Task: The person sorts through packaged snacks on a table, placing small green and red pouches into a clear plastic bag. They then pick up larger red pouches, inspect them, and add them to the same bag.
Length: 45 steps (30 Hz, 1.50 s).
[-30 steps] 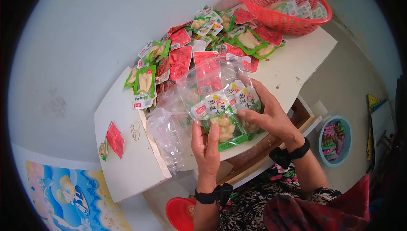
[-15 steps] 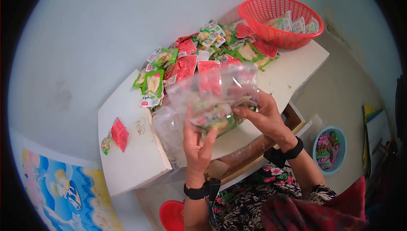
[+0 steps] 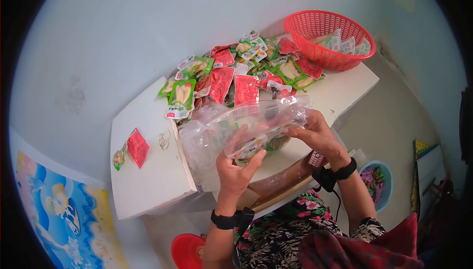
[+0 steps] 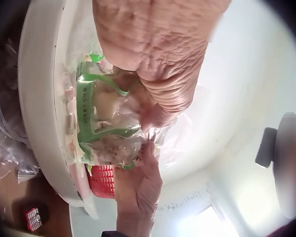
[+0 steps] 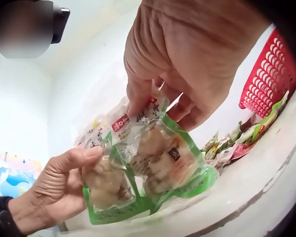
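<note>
The left hand (image 3: pixel 236 171) and right hand (image 3: pixel 318 133) both grip a clear bag (image 3: pixel 281 113) with green-edged packets (image 5: pixel 170 165) inside, thumbs on the near side. Just left of the left hand, crumpled plastic (image 3: pixel 194 145) lies at the edge of the bench (image 3: pixel 148 185). Past both hands spreads a heap of red and green packets (image 3: pixel 221 82); beyond the right hand stands a red basket (image 3: pixel 329 58) holding clear packs (image 3: pixel 347 46).

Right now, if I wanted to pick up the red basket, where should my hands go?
I'd grip the red basket by its rim at both ends, coming from the front, because the wall is behind it. It's oval and its sides slope outward, so fingers should hook under nicely. Keep it level: packs are inside.
</note>
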### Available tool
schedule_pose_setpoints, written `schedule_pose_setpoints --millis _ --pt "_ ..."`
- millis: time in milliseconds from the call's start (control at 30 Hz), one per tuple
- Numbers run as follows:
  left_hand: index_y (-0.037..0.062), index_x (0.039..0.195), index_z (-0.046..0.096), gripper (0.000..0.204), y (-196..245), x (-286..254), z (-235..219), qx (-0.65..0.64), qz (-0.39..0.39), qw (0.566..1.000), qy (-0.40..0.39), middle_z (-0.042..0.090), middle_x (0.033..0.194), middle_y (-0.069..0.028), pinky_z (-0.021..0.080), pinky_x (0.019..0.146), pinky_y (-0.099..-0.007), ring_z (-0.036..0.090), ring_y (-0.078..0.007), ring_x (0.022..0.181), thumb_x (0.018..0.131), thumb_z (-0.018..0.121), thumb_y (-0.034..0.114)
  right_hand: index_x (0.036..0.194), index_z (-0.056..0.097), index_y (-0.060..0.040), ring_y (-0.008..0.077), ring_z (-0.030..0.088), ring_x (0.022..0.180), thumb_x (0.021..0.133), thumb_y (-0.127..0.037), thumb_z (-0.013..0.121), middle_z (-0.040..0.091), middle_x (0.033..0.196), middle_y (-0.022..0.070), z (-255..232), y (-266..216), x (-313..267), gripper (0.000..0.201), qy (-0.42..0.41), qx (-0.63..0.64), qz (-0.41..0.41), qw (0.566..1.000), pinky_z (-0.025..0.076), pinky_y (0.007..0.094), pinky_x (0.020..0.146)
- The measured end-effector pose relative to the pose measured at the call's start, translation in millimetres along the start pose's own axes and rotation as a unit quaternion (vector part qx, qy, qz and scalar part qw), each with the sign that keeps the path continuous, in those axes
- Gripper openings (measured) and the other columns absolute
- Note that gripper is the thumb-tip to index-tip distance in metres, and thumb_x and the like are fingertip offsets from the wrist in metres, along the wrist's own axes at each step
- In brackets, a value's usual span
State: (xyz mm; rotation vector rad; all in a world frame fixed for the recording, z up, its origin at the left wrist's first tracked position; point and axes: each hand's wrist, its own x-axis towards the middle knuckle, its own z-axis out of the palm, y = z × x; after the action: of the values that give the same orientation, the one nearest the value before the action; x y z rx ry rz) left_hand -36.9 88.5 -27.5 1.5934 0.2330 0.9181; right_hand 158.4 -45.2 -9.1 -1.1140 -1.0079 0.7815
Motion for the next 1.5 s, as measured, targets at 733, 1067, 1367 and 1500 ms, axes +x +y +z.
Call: schedule_pose_setpoints --millis 733,1067,1367,1500 --pt "-0.0034 0.157 0.038 0.085 -17 20 -10 -0.071 -0.046 0.996 -0.012 0.068 0.13 -0.0136 0.055 0.101 -0.0343 0.067 -0.0193 0.116 0.084 0.082 -0.002 0.152 0.047 0.0008 0.0209 0.059 0.128 0.081 -0.015 0.09 0.063 0.14 0.0134 -13 39 3 0.085 -0.057 -0.156 0.011 0.986 0.046 0.0374 0.111" --pt "-0.0022 0.13 0.06 0.054 -16 3 -14 -0.005 -0.022 1.0 -0.005 0.07 0.12 -0.0103 0.056 0.096 -0.0322 0.068 -0.0168 0.108 0.081 0.083 -0.002 0.145 0.055 0.0005 0.0185 0.062 0.121 0.081 -0.01 0.086 0.068 0.132 0.0103 -5 37 2 0.072 -0.021 -0.1 -0.017 0.995 0.05 0.0352 0.106" --pt "0.0043 0.134 0.066 0.051 2 22 -16 0.006 -0.014 1.0 -0.008 0.074 0.121 -0.0088 0.055 0.097 -0.0316 0.069 -0.0144 0.11 0.086 0.082 0.003 0.134 0.063 0.0004 0.0121 0.063 0.114 0.091 -0.015 0.082 0.07 0.127 0.0058 -13 6 18 0.05 -0.004 -0.071 -0.021 0.997 0.052 0.0318 0.099" --pt "0.002 0.124 0.072 0.036 15 40 -24 0.044 0.023 0.999 -0.002 0.075 0.115 -0.0079 0.054 0.096 -0.0304 0.069 -0.0139 0.108 0.089 0.081 0.005 0.114 0.074 -0.0001 0.0077 0.065 0.1 0.1 -0.018 0.074 0.075 0.108 0.0021 -10 -26 33 0.022 0.041 -0.049 -0.082 0.995 0.053 0.029 0.091"
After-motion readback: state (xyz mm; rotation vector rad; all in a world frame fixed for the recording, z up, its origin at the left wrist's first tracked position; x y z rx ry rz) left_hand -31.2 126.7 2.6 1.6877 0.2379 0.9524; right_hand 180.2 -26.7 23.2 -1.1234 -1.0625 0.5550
